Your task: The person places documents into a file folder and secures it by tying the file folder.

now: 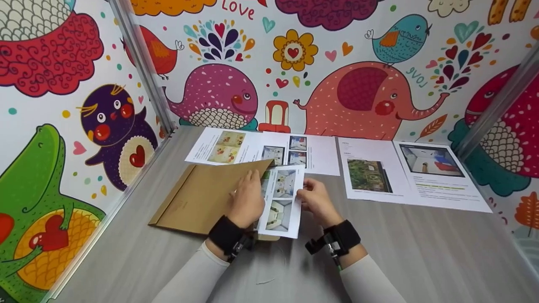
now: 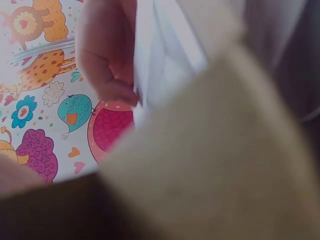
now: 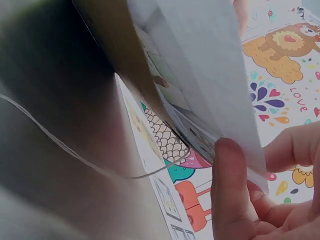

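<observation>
A brown kraft paper file bag [image 1: 202,191] is tilted above the table, its mouth toward the right. My left hand [image 1: 248,200] holds it near that mouth, fingers over the upper face; the thumb is hidden. Printed sheets [image 1: 280,219] with room pictures stick out of the mouth, their left part hidden inside. My right hand [image 1: 316,200] pinches their right edge between thumb and fingers, as the right wrist view shows with the white sheets [image 3: 210,65]. In the left wrist view the blurred bag [image 2: 200,150] covers much of the picture.
Printed pages [image 1: 322,158] lie along the back of the grey table [image 1: 400,252], and more pages [image 1: 414,179] lie at the back right. A thin pale string [image 3: 65,147] hangs below the bag. Cartoon-printed walls [image 1: 290,92] stand at the back and sides.
</observation>
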Motion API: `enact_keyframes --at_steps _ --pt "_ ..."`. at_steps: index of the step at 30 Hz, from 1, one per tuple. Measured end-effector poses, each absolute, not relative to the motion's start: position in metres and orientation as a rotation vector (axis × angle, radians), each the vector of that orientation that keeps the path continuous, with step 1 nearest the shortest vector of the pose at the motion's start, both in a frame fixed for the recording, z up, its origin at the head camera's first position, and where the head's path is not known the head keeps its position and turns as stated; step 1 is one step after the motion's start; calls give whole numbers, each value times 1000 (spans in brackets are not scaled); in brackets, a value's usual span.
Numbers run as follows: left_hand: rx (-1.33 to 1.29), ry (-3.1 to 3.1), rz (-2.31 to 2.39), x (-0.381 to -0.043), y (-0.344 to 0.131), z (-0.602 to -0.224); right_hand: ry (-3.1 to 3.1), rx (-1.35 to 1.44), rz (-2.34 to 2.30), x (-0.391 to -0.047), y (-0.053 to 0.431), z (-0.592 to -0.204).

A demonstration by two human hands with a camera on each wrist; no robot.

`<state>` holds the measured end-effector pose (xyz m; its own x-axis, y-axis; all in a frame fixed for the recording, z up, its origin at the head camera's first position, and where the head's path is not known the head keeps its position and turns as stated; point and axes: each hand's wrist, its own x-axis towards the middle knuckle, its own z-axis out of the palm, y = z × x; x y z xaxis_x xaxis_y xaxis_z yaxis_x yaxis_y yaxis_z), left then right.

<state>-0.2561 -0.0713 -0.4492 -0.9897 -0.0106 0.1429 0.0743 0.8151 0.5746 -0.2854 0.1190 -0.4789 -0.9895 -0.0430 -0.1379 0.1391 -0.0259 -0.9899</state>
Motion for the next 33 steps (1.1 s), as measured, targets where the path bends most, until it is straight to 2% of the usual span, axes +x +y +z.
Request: enact_keyframes --at_steps 16,27,33 --pt "-52 -2859 -876 -255 -70 -449 2071 111 -2278 -280 102 -488" --pt "-12 -2875 -881 -252 -58 -449 2398 14 -2032 -271 93 -480" --pt "-90 -2870 -884 -239 -43 -449 2595 -129 -1841 -268 89 -485"
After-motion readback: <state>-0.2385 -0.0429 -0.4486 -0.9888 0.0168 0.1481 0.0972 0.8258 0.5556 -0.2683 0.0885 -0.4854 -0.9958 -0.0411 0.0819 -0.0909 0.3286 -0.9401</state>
